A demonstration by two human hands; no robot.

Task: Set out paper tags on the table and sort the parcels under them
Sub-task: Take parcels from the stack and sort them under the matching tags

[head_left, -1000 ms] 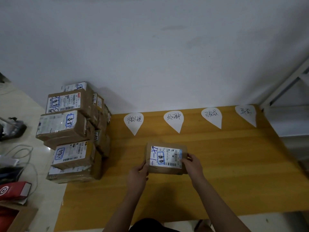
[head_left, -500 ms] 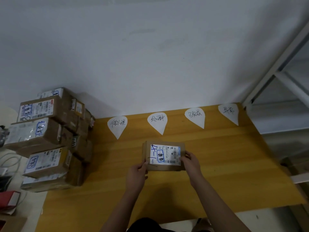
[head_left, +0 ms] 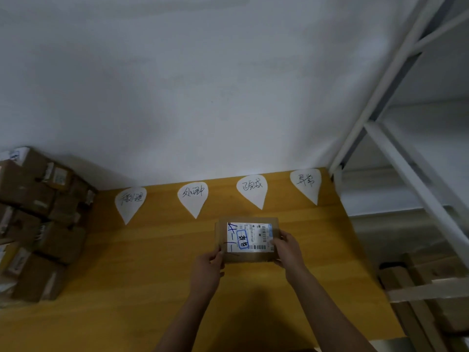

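Because its shipping label must face up for reading, the parcel (head_left: pixel 247 239) sits at frame centre, left hand (head_left: pixel 206 271) and right hand (head_left: pixel 288 246) clamped on opposite ends. It lies below the paper tags (head_left: pixel 193 196) on the table (head_left: pixel 127 275), likely so its mark can be matched to one.

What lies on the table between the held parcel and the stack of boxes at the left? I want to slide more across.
Nothing: the head view shows bare table between the parcel and the stack.

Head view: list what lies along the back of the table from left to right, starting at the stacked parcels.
Stack of cardboard parcels → first paper tag → second paper tag → third paper tag → fourth paper tag → white metal shelving frame.
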